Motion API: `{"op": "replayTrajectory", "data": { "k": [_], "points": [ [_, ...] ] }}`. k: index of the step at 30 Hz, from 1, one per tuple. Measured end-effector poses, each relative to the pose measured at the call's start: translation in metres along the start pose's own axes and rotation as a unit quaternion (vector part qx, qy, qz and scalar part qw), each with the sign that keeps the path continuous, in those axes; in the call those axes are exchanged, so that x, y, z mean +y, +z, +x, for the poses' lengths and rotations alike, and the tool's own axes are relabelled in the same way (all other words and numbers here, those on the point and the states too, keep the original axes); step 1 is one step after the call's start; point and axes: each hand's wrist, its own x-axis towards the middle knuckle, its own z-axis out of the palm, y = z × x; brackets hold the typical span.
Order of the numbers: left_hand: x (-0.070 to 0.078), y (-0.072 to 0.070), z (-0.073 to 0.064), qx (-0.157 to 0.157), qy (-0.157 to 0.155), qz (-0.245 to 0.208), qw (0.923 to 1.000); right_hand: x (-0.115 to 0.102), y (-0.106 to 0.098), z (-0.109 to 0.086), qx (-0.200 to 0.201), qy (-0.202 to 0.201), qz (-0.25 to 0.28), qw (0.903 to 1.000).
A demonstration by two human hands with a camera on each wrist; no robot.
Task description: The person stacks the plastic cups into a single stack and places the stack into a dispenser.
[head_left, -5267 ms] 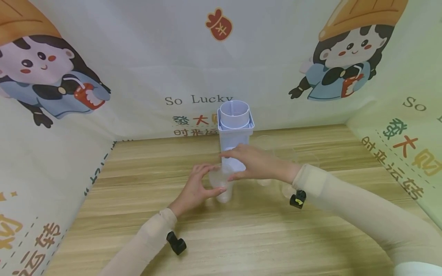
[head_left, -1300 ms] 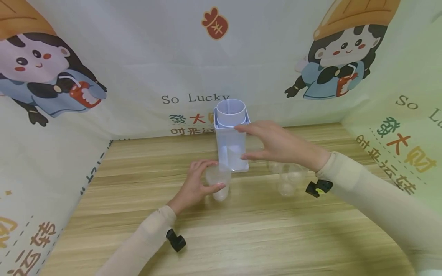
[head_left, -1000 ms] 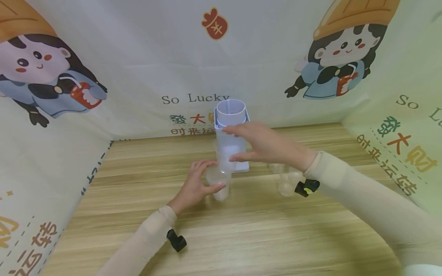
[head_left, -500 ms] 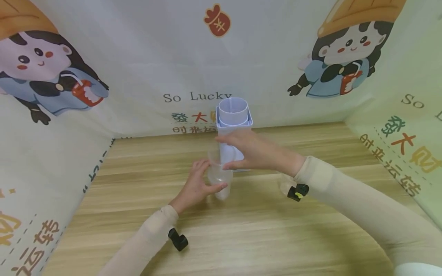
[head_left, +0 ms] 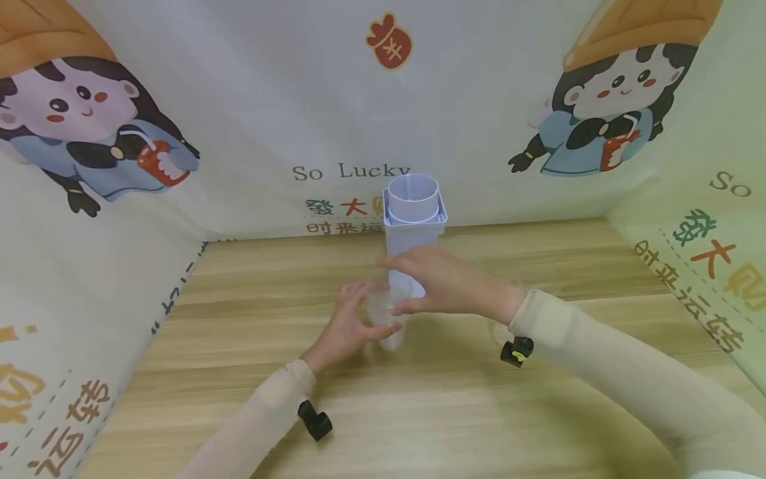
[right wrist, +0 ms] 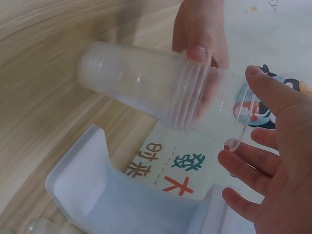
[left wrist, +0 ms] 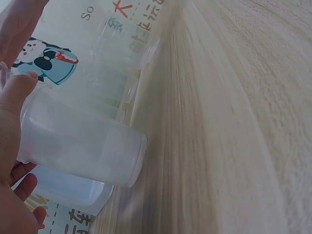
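A stack of nested clear plastic cups (head_left: 391,340) stands on the table in the head view. My left hand (head_left: 344,326) holds it near the rims, thumb on the near side; in the left wrist view the stack (left wrist: 83,139) appears frosted and upright on the wood. My right hand (head_left: 449,283) is above it, holding the topmost clear cup (right wrist: 224,102) by its rim between thumb and fingers. That cup sits partly inside the stack (right wrist: 131,80), its upper part standing out above the other rims. Directly behind is a pale lavender box-shaped holder (head_left: 413,233) with a round tube on top.
More clear cups (head_left: 501,332) stand on the table at the right, partly hidden by my right forearm. A printed cloth (head_left: 257,133) encloses the wood-grain table (head_left: 383,426) at the back and sides. A black wrist camera (head_left: 314,420) sits on my left wrist.
My right hand has brought a clear cup from the right over the stack, then lowered it partly into the stack. My left hand has kept holding the stack in place.
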Motion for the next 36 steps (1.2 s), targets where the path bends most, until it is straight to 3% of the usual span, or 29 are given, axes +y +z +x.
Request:
{"op": "replayTrajectory", "data": {
  "k": [20, 36],
  "points": [
    [0.007, 0.001, 0.000, 0.013, -0.009, -0.013, 0.9998, -0.005, 0.011, -0.006, -0.020, 0.020, -0.016, 0.9995],
    [0.004, 0.003, -0.005, 0.015, -0.017, -0.016, 0.9996, -0.004, 0.023, -0.010, -0.019, 0.015, 0.015, 0.9996]
  ]
}}
